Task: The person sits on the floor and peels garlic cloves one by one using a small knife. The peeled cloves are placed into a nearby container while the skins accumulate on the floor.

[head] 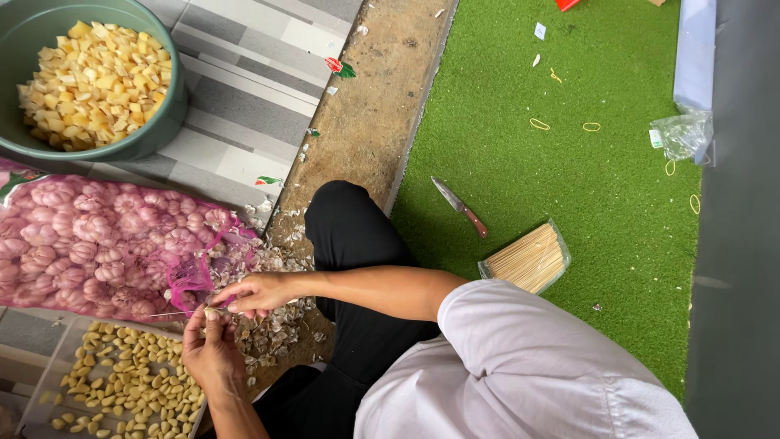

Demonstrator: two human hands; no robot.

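My left hand (210, 351) comes up from the bottom edge and my right hand (253, 293) reaches in from the right. The fingertips of both meet on a small pale garlic clove (213, 312). A thin wooden skewer (166, 314) sticks out to the left from the clove; which hand grips it is unclear. Right beside the hands lies a pink mesh sack of garlic bulbs (89, 244), torn open at its right end. Below them a tray of peeled cloves (122, 382) sits by my left wrist. Garlic skins (272, 329) litter the ground under the hands.
A green basin of yellow cut pieces (166, 122) stands at top left. My black-trousered knee (349, 228) juts over a concrete strip. On the green turf lie a knife (460, 206), a pack of wooden skewers (528, 260), rubber bands (539, 124) and a clear plastic bag (682, 134).
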